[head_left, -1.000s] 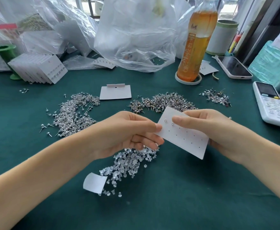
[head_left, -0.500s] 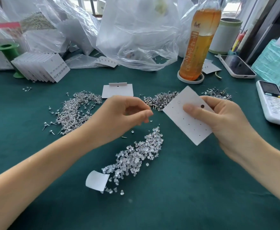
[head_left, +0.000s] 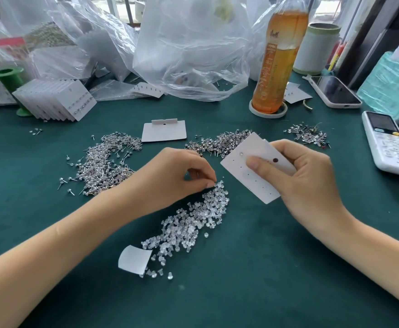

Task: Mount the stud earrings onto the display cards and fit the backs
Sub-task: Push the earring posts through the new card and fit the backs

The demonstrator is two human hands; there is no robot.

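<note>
Head view: the right hand (head_left: pixel 305 183) grips a white display card (head_left: pixel 248 171) at about 3 o'clock from the left hand, thumb pressed across its face, one stud (head_left: pixel 241 153) seated near the card's top corner. The left hand (head_left: pixel 170 178) pinches with curled fingertips at the 12 o'clock end of the clear backs pile (head_left: pixel 191 223) on the green surface (head_left: pixel 253 280). Loose studs (head_left: pixel 106 162) lie at 10 o'clock.
</note>
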